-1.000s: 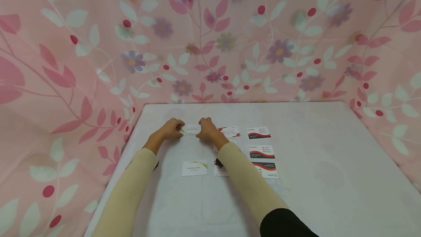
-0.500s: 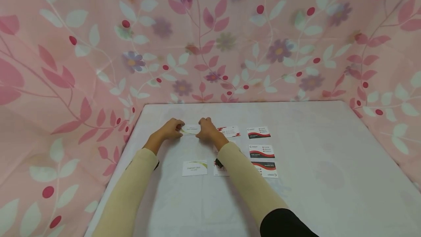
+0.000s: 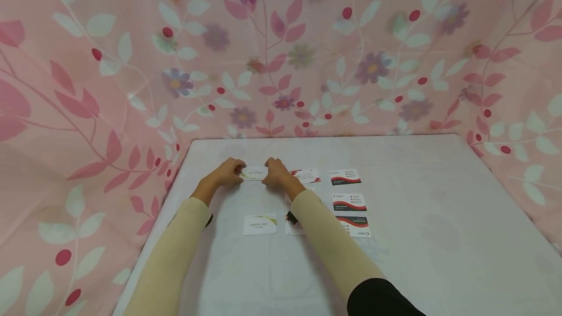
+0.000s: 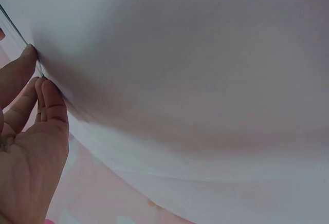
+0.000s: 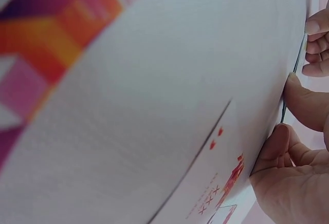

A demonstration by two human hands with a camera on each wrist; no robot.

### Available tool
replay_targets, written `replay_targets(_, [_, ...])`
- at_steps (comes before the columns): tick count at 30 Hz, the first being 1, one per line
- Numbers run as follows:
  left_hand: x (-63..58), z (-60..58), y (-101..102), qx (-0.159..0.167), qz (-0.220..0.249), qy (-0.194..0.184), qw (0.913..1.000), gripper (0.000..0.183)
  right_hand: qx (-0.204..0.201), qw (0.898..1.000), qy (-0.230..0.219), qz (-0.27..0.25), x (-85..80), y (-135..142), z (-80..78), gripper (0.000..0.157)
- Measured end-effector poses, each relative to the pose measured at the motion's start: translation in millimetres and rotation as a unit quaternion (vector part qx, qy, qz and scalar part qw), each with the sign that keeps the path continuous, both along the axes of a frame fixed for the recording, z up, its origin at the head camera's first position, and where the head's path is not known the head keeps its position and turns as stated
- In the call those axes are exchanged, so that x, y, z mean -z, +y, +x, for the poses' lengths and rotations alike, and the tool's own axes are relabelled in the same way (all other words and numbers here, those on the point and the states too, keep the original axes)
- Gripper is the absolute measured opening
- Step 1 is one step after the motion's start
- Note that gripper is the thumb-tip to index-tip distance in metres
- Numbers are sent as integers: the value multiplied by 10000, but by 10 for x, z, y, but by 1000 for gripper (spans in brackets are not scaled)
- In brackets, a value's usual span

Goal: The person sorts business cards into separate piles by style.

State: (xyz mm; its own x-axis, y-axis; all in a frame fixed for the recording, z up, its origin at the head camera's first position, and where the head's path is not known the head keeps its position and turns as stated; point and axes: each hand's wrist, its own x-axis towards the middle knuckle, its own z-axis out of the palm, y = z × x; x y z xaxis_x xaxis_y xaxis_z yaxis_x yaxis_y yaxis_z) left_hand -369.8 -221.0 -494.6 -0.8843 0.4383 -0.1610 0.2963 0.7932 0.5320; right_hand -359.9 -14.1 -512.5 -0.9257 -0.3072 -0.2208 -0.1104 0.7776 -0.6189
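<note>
In the head view, a white business card with a green swoosh [image 3: 253, 173] lies at the far left of the card rows. My left hand [image 3: 228, 171] holds its left end, thumb at the near edge and fingers at the far one. At the opposite end, my right hand [image 3: 277, 174] holds the card the same way. The left wrist view shows the left hand [image 4: 36, 131] at the card's thin edge, close against the white cloth. Both hands appear in the right wrist view, the right hand [image 5: 295, 167] nearer the camera and the left hand [image 5: 318, 44] beyond.
A matching green-swoosh card [image 3: 260, 224] lies nearer me. Red-patterned cards [image 3: 307, 176] form a middle column, partly hidden by my right arm. Red-and-black cards [image 3: 349, 202] make a right column. White cloth [image 3: 439, 218] covers the table; a pink floral curtain [image 3: 281, 62] hangs behind.
</note>
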Motion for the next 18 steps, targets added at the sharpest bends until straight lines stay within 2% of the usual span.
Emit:
replay_targets(5, [15, -13, 7, 14, 15, -27, 10000, 45, 97, 9998, -97, -169, 13, 26, -12, 59])
replay_targets(18, [61, 2, -27, -109, 42, -54, 9999, 45, -1, 9996, -91, -253, -22, 61, 2, 59])
